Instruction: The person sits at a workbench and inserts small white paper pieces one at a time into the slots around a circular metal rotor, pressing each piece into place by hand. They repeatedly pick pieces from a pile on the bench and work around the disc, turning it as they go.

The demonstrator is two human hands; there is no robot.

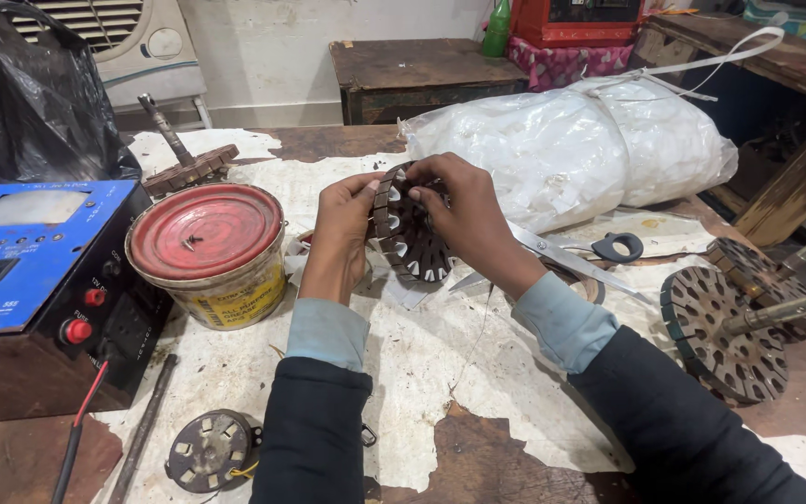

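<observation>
Slotted stator core held upright over the table, pinched by left hand and right hand, fingertips closed on its far rim, possibly on insulation paper.

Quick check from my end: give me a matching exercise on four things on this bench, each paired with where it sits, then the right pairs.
Things:
1. slotted stator core
2. scissors
3. red-lidded tin
4. blue control box

Places:
A. far left edge of the bench
B. held up between the left hand and the right hand
C. flat on the bench, just right of the right hand
D. between the blue box and the left hand

Pairs: 1-B, 2-C, 3-D, 4-A
</observation>
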